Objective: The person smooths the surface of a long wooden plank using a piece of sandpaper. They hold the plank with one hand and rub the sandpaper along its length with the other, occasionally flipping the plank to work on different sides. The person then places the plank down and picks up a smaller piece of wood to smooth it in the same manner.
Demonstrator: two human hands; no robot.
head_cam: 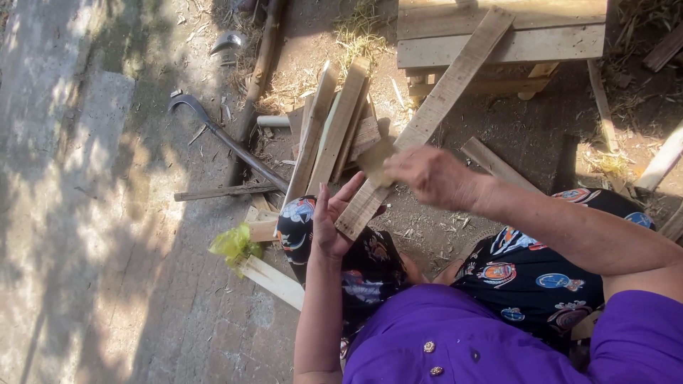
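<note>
2 hands: the left hand (329, 226) and the right hand (429, 176). 1 long plank (440, 99) between them, 1 sanding pad (375, 160), 1 curved crowbar (224, 139), 1 yellow plastic bag (232, 244), 1 wooden pallet (498, 32). About 4 boards lean in the stack (334, 131).

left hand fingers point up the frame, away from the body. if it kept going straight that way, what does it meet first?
Likely the leaning stack of short boards just beyond the left hand, which already touches the long plank. Depth is unclear; it might pass above them.

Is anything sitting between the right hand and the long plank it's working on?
Only the small brownish sheet pinched under the right hand lies between it and the long plank. The left hand supports the plank's near end directly.
</note>
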